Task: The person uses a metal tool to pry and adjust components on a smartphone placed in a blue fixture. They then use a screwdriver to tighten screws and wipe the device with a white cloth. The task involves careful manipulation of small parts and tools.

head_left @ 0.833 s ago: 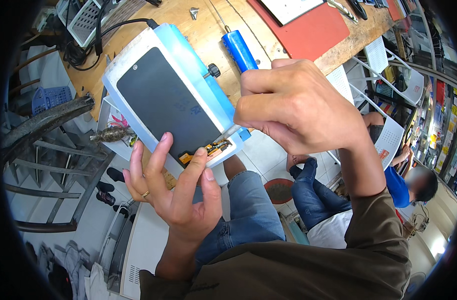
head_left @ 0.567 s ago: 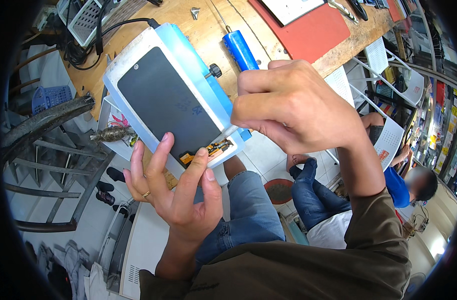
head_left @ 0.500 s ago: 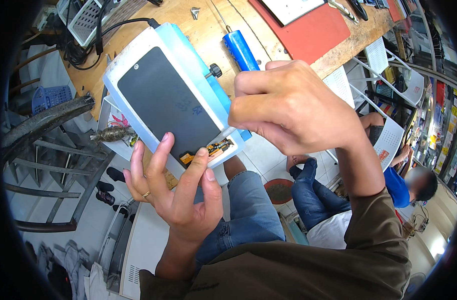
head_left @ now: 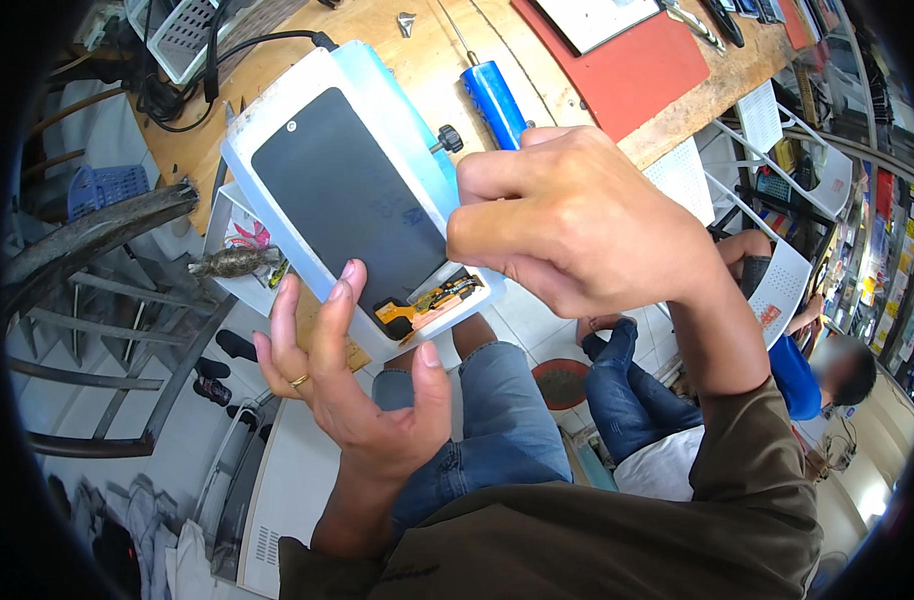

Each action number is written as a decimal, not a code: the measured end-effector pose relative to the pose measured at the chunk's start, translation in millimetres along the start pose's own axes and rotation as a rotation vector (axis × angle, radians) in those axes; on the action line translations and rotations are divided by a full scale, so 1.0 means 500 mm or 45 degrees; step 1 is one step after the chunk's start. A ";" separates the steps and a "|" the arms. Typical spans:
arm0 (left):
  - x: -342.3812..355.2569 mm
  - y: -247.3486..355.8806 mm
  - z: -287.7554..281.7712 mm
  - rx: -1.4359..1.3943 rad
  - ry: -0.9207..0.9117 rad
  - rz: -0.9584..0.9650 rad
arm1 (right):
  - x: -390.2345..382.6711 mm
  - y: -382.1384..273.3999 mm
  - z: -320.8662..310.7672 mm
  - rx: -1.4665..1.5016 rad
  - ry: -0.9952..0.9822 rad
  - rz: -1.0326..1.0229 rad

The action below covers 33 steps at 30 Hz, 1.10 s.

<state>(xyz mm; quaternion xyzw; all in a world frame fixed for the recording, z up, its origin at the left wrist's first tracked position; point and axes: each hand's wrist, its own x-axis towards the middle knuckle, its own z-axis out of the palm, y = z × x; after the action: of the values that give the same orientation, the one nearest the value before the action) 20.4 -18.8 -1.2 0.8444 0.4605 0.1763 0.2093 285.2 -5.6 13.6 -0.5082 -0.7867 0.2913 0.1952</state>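
A dark screen panel point(head_left: 332, 180) lies in the white frame of a blue machine point(head_left: 392, 105) with a black knob point(head_left: 447, 140). Yellow flex cables with dark parts point(head_left: 427, 305) sit at the panel's lower end. My right hand point(head_left: 577, 230) is closed in a pinch on a thin grey tool point(head_left: 441, 276), whose end reaches the panel's lower right, above the cables. My left hand point(head_left: 352, 390) has its fingers apart at the frame's lower left, one fingertip at the panel's edge. A blue cylindrical tool with a metal rod point(head_left: 494, 100) lies beside the machine on the wooden bench point(head_left: 277, 30).
A red mat point(head_left: 637, 85) carries a white board. Left are baskets point(head_left: 112, 190), black cables and metal railing point(head_left: 97, 340); a white tray point(head_left: 217, 230) holds small items. Two other people point(head_left: 807, 385) point(head_left: 627, 400) sit at right among white perforated chairs point(head_left: 777, 300).
My left fingertip has lifted off the flex cables, now more exposed. My right hand has moved a little left. The view of bench and machine has shifted slightly rightward.
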 end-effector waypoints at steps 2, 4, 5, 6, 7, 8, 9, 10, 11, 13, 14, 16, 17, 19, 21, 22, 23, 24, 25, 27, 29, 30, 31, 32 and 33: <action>0.000 -0.001 -0.001 0.010 -0.004 0.007 | 0.002 -0.003 0.002 -0.007 -0.028 0.017; -0.001 -0.002 -0.001 0.003 0.003 0.006 | 0.004 -0.006 0.003 -0.018 -0.025 0.011; -0.001 -0.002 -0.001 0.002 0.000 -0.004 | 0.006 -0.007 0.003 -0.023 -0.024 0.008; -0.001 -0.003 -0.001 -0.002 0.005 0.005 | 0.007 -0.008 0.002 -0.026 -0.025 0.009; -0.001 -0.003 -0.001 -0.003 0.002 0.005 | 0.007 -0.010 0.002 -0.030 -0.026 0.011; -0.002 -0.003 0.000 0.000 -0.005 0.001 | 0.008 -0.012 0.001 -0.034 -0.028 0.013; -0.003 -0.003 0.000 -0.004 0.001 0.003 | 0.009 -0.013 0.001 -0.033 -0.025 0.015; -0.003 -0.003 0.000 -0.003 0.002 0.002 | 0.009 -0.015 0.001 -0.033 -0.022 0.018; -0.004 -0.003 0.001 -0.003 0.003 0.001 | 0.009 -0.017 0.001 -0.032 -0.018 0.021; -0.004 -0.003 0.000 -0.002 -0.001 0.001 | 0.009 -0.022 0.001 -0.056 -0.019 0.030; -0.004 -0.003 0.000 0.005 -0.010 -0.006 | 0.009 -0.024 0.002 -0.085 -0.021 0.027; -0.003 -0.003 -0.001 -0.008 -0.006 0.008 | 0.009 -0.027 0.002 -0.052 -0.015 0.052; -0.003 -0.003 -0.001 -0.011 -0.008 0.011 | 0.009 -0.029 0.003 -0.052 -0.018 0.065; -0.003 -0.004 -0.001 -0.009 -0.006 0.015 | 0.009 -0.030 0.003 -0.038 0.005 0.061; -0.003 -0.004 0.000 -0.010 -0.002 0.016 | 0.009 -0.028 0.002 -0.035 0.012 0.046; -0.004 -0.005 0.001 -0.013 0.001 0.015 | 0.010 -0.027 0.002 -0.036 0.009 0.031; -0.005 -0.006 0.001 -0.017 0.004 0.014 | 0.010 -0.025 0.001 -0.038 0.007 0.015; -0.007 -0.008 0.001 -0.046 0.015 0.014 | 0.010 -0.022 0.000 -0.035 -0.003 0.014; -0.008 -0.012 0.000 -0.074 0.026 0.014 | 0.010 -0.020 -0.001 -0.033 -0.014 0.012; -0.011 -0.018 -0.003 -0.094 0.046 0.022 | 0.010 -0.016 -0.001 -0.016 -0.034 0.004; -0.015 -0.021 -0.006 -0.080 0.063 0.039 | 0.010 -0.012 -0.001 0.010 -0.054 -0.003; -0.017 -0.020 -0.007 -0.052 0.049 0.032 | 0.010 -0.011 -0.001 0.008 -0.051 -0.005; -0.020 -0.018 -0.009 -0.023 0.035 0.025 | 0.010 -0.010 0.000 0.005 -0.049 -0.008; -0.022 -0.016 -0.010 -0.002 0.017 0.007 | 0.011 -0.010 0.000 0.002 -0.046 -0.012; -0.022 -0.016 -0.012 0.022 0.009 0.018 | 0.011 -0.010 0.000 -0.001 -0.041 -0.014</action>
<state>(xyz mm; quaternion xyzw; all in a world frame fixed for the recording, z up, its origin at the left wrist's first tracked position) 6.2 -23.1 -1.6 0.8490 0.4566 0.1767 0.1991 279.3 -2.2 17.0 -0.4993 -0.7926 0.2981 0.1836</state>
